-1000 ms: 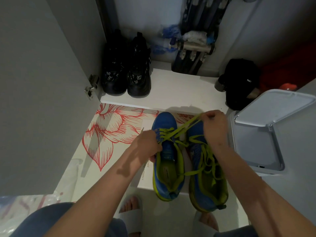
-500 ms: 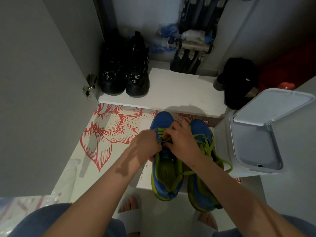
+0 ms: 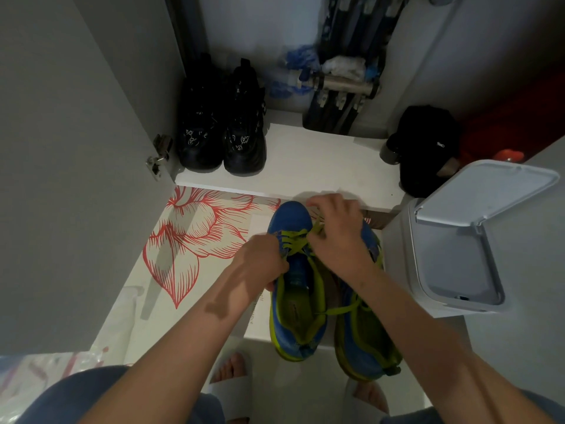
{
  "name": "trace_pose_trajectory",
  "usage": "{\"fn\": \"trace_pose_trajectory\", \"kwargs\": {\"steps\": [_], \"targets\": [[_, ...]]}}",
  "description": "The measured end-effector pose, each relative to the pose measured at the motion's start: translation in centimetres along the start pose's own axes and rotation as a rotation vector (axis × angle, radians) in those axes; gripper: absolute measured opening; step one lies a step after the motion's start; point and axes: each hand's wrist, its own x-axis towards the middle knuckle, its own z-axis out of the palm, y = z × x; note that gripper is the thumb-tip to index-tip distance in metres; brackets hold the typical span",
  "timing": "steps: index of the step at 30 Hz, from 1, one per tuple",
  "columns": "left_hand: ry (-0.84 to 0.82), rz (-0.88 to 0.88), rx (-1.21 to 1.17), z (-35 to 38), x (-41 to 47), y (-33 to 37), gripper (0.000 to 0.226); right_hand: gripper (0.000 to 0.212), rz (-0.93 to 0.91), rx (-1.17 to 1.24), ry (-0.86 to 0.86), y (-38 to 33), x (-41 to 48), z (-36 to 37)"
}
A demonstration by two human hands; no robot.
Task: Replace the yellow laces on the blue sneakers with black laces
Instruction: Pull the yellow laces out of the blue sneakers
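1. Step in hand, as I judge it: unlacing. The yellow lace (image 3: 293, 241) is being drawn out of the left sneaker (image 3: 295, 304). It crosses only the eyelets nearest the toe, and the rows nearer the opening look empty.
2. Both sneakers stand side by side, toes away from the person, on a white flower-printed sheet (image 3: 195, 237) on the floor. They sit below a shelf (image 3: 318, 160) holding black boots (image 3: 220, 136). A bin (image 3: 458, 249) is just beside the right sneaker (image 3: 365, 347), which keeps its yellow lace.
3. The left hand (image 3: 260, 266) steadies the left sneaker, its fingers (image 3: 276, 255) curled over the shoe's left edge at the eyelets.
4. The right hand (image 3: 336, 237) hovers over the toe. Its fingers are bent and pinch a strand of the lace that rises from the crossings.
5. No black lace is in view, so the task looks to be in its early part.
6. The next move calls for a pull up and away through the last eyelets. The left hand must keep the shoe down, then the strand needs re-pinching lower.
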Motion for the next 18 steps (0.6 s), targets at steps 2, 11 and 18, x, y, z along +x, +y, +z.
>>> {"fn": "trace_pose_trajectory", "kwargs": {"steps": [2,11,18], "targets": [[-0.001,0.005,0.006,0.0,0.0,0.0,0.024,0.032,-0.143,-0.132,-0.104,-0.3,-0.6,0.9],[0.013,0.014,0.017,-0.1,0.2,-0.1,0.023,0.003,-0.049,-0.112,-0.021,0.7,-0.7,1.7],[0.023,0.007,0.008,-0.1,-0.2,-0.2,0.026,0.006,0.413,0.476,0.205,1.8,1.5,-3.7]]}}
